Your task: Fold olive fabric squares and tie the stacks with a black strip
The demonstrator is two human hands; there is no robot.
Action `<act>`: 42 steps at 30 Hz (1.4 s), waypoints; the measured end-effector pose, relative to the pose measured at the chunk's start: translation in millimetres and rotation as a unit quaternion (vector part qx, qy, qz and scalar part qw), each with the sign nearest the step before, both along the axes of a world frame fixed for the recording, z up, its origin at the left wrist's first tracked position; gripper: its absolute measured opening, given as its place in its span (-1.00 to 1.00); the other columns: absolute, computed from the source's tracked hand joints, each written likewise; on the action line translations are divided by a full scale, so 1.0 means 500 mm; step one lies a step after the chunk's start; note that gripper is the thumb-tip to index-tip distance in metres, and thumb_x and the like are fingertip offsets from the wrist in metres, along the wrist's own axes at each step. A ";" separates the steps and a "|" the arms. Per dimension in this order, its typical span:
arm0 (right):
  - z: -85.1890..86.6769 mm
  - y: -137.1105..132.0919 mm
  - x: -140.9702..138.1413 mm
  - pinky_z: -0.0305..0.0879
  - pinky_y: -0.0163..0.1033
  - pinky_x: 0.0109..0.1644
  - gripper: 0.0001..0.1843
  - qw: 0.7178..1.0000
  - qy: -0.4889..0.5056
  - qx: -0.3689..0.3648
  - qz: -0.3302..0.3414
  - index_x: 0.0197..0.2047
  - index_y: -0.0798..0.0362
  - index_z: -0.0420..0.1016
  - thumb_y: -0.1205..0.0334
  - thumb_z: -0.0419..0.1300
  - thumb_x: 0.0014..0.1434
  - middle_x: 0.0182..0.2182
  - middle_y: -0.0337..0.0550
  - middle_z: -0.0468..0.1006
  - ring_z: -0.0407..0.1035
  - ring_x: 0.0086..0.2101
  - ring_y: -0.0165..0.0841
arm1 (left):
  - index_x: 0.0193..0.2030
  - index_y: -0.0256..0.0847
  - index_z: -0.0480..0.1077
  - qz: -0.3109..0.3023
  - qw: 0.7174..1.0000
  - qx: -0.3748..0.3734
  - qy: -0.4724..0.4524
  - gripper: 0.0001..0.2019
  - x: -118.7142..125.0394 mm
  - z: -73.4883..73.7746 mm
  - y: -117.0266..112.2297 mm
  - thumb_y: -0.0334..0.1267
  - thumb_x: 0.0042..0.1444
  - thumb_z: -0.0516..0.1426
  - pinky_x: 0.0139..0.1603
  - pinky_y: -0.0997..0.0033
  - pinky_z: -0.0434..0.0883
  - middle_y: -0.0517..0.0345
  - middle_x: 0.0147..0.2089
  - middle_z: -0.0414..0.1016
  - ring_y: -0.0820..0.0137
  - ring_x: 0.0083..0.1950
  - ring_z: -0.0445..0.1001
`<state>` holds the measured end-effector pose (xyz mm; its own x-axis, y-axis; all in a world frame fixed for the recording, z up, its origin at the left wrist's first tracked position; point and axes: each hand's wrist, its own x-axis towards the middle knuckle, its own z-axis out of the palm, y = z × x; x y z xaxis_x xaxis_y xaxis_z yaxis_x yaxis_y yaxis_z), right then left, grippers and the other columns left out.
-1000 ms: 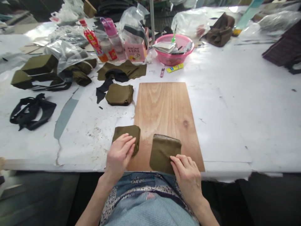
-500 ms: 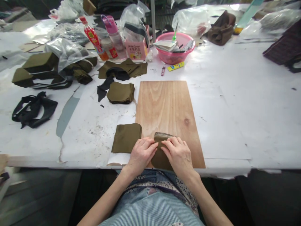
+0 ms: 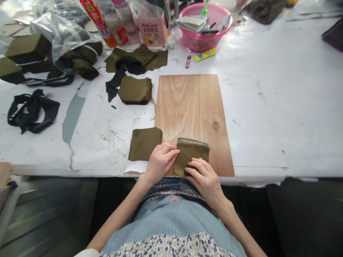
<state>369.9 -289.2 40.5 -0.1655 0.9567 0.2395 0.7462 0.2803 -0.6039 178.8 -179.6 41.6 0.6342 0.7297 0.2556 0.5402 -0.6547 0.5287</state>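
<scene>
An olive fabric piece [image 3: 191, 150] with a greyish strip along its far edge lies near the front of a wooden board [image 3: 190, 107]. At its left edge, my left hand [image 3: 164, 157] is closed, thumb and fingertips together on the cloth. My right hand [image 3: 205, 176] rests on the lower right part of the same piece, fingers bent and slightly apart. What lies under the right palm is hidden. Just left of my left hand is a neat stack of olive fabric squares [image 3: 144, 144], partly over the board's left side.
Farther back sits another olive fabric stack [image 3: 135, 89], with fabric scraps [image 3: 142, 59] behind it. Thread snips [image 3: 188, 61] and a yellow tube [image 3: 205, 55] lie before a pink basin [image 3: 198, 41]. Black straps [image 3: 33, 110] are at left. Bottles and a pink box [image 3: 152, 30] stand behind.
My right hand has slid down and right, away from the fabric's far edge, uncovering more of the piece. My left hand stays at the left edge. The camera view has tilted downward.
</scene>
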 end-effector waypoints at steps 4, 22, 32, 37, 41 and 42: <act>0.002 0.010 0.012 0.29 -0.02 0.23 -0.88 0.999 0.053 -0.002 -0.012 -0.17 0.02 0.53 0.33 0.16 0.26 -0.16 -0.14 0.54 0.38 0.03 -0.26 | -0.07 -0.18 0.47 0.002 1.000 -0.007 -0.015 -0.83 -0.002 -0.003 0.000 -0.35 0.25 0.10 0.05 0.23 0.37 0.07 -0.08 0.51 0.30 0.02 0.41; 0.006 0.001 0.015 0.37 -0.23 -0.01 -0.87 0.948 0.266 -0.079 -0.154 -0.14 0.01 0.45 0.25 0.08 0.31 -0.23 -0.18 0.53 0.43 -0.17 -0.33 | -0.07 -0.16 0.42 0.042 0.987 -0.110 -0.113 -0.84 -0.006 0.007 -0.003 -0.36 0.24 0.10 -0.01 0.31 0.43 0.05 -0.09 0.46 0.34 -0.02 0.44; 0.000 0.001 0.012 0.32 -0.32 -0.20 -0.83 0.930 0.304 -0.093 -0.184 -0.15 0.04 0.43 0.18 0.05 0.31 -0.34 -0.20 0.45 0.37 -0.29 -0.36 | -0.03 -0.20 0.44 -0.048 0.989 0.122 0.067 -0.81 0.026 0.008 0.011 -0.32 0.24 0.11 0.12 0.22 0.38 0.05 0.04 0.51 0.24 0.11 0.41; -0.011 -0.017 0.022 0.28 -0.37 -0.29 -0.84 0.892 0.376 -0.090 -0.236 -0.19 0.02 0.41 0.17 0.06 0.30 -0.39 -0.28 0.40 0.30 -0.39 -0.42 | 0.09 -0.22 0.41 -0.022 0.984 0.135 0.116 -0.72 0.032 0.001 0.007 -0.31 0.27 0.08 0.07 0.19 0.35 0.01 0.12 0.48 0.21 0.12 0.42; -0.021 -0.014 0.016 0.31 -0.36 -0.29 -0.88 0.802 0.495 -0.072 -0.325 -0.23 0.00 0.38 0.16 0.08 0.29 -0.37 -0.30 0.46 0.35 -0.36 -0.42 | 0.12 -0.20 0.40 -0.017 0.983 0.143 0.115 -0.71 0.033 -0.002 0.000 -0.32 0.27 0.08 0.06 0.22 0.31 0.05 0.12 0.50 0.24 0.11 0.42; -0.022 -0.009 0.017 0.33 -0.35 -0.26 -0.89 0.776 0.529 -0.063 -0.338 -0.23 0.00 0.38 0.17 0.08 0.28 -0.34 -0.29 0.49 0.39 -0.34 -0.41 | 0.11 -0.20 0.40 -0.016 0.983 0.144 0.114 -0.71 0.034 -0.002 -0.001 -0.33 0.27 0.08 0.06 0.22 0.30 0.07 0.12 0.50 0.25 0.11 0.42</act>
<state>378.3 -293.5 29.6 0.6099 0.7658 -0.2039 -0.2348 -0.0712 -0.9694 195.8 -180.4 40.6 0.7209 0.6267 0.2960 0.5998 -0.7781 0.1866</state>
